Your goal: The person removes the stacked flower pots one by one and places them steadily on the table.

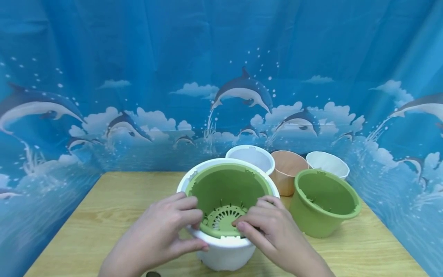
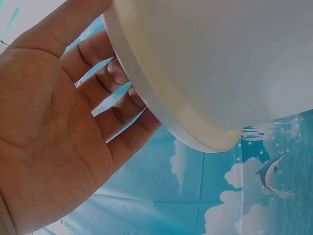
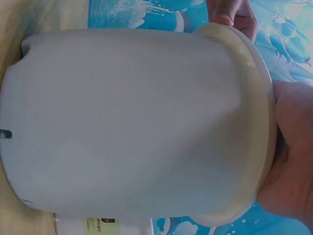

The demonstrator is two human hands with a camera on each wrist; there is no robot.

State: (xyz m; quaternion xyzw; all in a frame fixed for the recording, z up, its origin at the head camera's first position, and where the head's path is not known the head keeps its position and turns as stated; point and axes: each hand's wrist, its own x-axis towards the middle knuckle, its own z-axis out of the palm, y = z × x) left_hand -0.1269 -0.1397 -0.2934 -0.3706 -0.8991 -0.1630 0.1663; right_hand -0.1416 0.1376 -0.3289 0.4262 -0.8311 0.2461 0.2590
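A white plastic flower pot (image 1: 226,256) stands upright on the table, with a green inner pot (image 1: 230,181) nested inside. Slots and short pegs show on the green floor. My left hand (image 1: 169,223) grips the left side of the white rim, thumb outside and fingers over the edge; the left wrist view shows this hand (image 2: 58,127) at the rim too. On the near right side, my right hand (image 1: 271,231) curls over the rim, thumb and index finger together at the green pot's inner edge. Its fingertips are hidden in the right wrist view.
Behind and to the right stand another white pot (image 1: 250,157), an orange-brown pot (image 1: 285,182), a pale pot (image 1: 327,163) and a second green pot (image 1: 316,221). A small dark object (image 1: 153,274) lies at the near edge. A dolphin-print curtain (image 1: 194,46) surrounds the wooden table (image 1: 79,238).
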